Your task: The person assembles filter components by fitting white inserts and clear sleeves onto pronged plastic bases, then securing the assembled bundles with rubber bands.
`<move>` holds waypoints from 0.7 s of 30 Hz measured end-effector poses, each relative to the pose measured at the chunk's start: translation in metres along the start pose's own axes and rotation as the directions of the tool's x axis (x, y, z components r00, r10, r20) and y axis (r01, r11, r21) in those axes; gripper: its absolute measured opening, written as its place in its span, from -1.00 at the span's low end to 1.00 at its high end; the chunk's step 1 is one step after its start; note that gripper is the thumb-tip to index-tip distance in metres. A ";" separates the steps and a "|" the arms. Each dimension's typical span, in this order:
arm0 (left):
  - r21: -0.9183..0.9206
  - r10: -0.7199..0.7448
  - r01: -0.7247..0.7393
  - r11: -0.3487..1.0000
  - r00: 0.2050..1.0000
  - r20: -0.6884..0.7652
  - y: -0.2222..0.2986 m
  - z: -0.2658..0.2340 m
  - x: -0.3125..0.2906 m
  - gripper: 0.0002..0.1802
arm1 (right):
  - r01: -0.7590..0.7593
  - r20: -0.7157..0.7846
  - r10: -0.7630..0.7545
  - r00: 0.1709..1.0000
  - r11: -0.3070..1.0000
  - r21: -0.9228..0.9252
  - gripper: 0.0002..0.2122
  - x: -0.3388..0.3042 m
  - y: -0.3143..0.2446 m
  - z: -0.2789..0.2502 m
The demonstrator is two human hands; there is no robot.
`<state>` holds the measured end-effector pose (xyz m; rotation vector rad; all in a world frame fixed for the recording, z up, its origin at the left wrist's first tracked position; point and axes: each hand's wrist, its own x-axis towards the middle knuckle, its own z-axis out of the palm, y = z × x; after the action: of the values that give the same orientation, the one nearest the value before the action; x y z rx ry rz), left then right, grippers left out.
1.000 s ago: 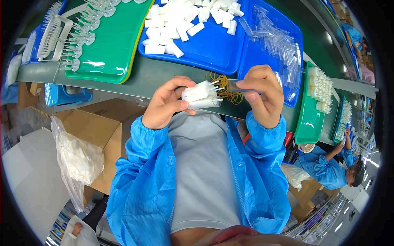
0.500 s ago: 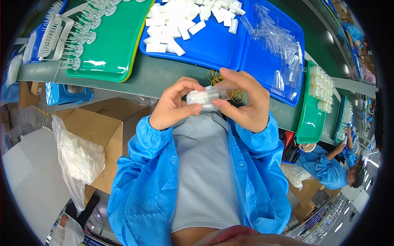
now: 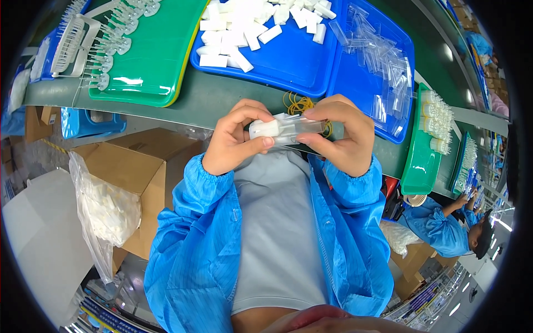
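Note:
My left hand [image 3: 236, 137] pinches a white plastic piece [image 3: 263, 129] between thumb and fingers, in front of my chest near the bench edge. A clear plastic sleeve [image 3: 300, 126] reaches from that piece toward the right. My right hand [image 3: 347, 133] grips the sleeve's right end between thumb and forefinger. Sleeve and white piece meet end to end or overlap a little; exactly how is hard to tell. Another pale part lies under them, partly hidden by my fingers.
A blue tray [image 3: 283, 72] holds many white blocks; another blue tray [image 3: 355, 91] holds clear sleeves. Yellow rubber bands [image 3: 295, 103] lie behind my right hand. Green trays stand left [image 3: 141, 91] and right [image 3: 419, 176]. An open carton [image 3: 152, 183] sits left; a co-worker [image 3: 438, 225] is right.
My right hand has shifted slightly right and its fingers have closed in more on the clear sleeve. More of the sleeve now extends right of the white piece; my left hand stays nearly in place.

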<state>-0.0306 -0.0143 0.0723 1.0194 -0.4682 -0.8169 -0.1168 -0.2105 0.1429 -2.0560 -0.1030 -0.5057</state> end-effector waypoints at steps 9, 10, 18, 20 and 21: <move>0.026 0.019 -0.019 0.999 1.000 0.011 0.001 0.003 -0.001 -0.68 | -0.094 0.017 0.093 0.996 0.993 0.065 -0.72 -0.007 0.003 -0.004; 0.033 0.030 -0.030 0.999 1.000 0.007 0.000 0.002 -0.001 -0.71 | -0.087 0.030 0.085 0.996 0.994 0.072 -0.71 -0.008 0.005 -0.003; 0.076 0.032 -0.029 0.997 0.999 -0.042 0.007 0.009 -0.001 -0.80 | 0.029 -0.071 -0.013 0.997 0.971 0.237 -0.68 -0.020 0.020 0.010; 0.177 0.049 -0.042 0.983 0.998 -0.031 0.009 0.010 -0.001 -0.84 | 0.038 -0.103 -0.008 0.995 0.957 0.288 -0.69 -0.023 0.022 0.013; 0.176 0.048 -0.042 0.983 0.998 -0.031 0.008 0.009 -0.001 -0.84 | 0.037 -0.102 -0.008 0.995 0.957 0.288 -0.69 -0.023 0.023 0.013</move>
<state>-0.0346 -0.0163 0.0837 1.1798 -0.5380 -0.7250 -0.1272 -0.2080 0.1097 -1.7419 -0.1324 -0.5718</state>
